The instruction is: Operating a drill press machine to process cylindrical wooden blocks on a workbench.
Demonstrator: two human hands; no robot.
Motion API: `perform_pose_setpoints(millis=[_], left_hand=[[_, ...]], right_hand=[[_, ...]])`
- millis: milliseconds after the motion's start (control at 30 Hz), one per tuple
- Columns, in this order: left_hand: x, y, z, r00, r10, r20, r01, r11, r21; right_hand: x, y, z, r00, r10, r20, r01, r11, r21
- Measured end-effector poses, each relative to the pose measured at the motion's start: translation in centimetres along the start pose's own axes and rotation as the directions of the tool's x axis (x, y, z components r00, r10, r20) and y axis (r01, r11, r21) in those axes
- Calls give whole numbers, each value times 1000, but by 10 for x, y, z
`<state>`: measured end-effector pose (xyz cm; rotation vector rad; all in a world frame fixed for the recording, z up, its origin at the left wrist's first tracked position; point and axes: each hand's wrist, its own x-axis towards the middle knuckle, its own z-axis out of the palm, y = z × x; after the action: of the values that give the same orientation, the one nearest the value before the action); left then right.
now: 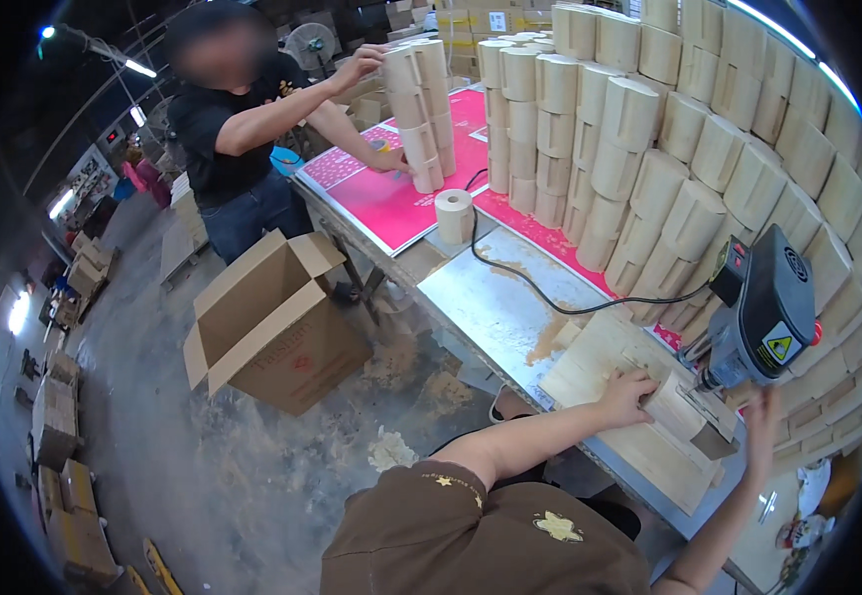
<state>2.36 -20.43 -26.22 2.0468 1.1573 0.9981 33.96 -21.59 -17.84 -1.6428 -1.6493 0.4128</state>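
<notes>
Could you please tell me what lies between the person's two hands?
In the head view, a pale wooden block lies between the left hand, which touches it, and the right hand.

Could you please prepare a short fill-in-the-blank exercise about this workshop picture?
1. The person's left hand touches a block made of ____.
2. The cardboard box on the floor is not closed but ____.
3. The cable running to the drill press is coloured ____.

Missing words: wood; open; black.

A pale wooden block [677,409] lies beneath the dark drill head [778,302].
</notes>
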Motion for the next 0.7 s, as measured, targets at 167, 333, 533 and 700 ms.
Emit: perform_pose_setpoints(millis=[167, 333, 533, 700], left_hand=[[0, -14, 1, 985, 171, -7, -171, 984, -57], [-40, -17, -69, 974, 225, -1, -219, 948, -231], [-70, -22, -169, 912, -405, 73, 386, 782, -490], [-48, 25, -156, 761, -593, 263, 632, 589, -504]], right_hand=[[-76, -37, 35, 983, -182, 18, 179, 934, -308], [-102, -63, 31, 970, -241, 39, 242, 930, -278], [-126, -70, 37, 967, -252, 32, 249, 915, -319], [-110, -89, 53, 961, -275, 36, 273, 913, -304]])
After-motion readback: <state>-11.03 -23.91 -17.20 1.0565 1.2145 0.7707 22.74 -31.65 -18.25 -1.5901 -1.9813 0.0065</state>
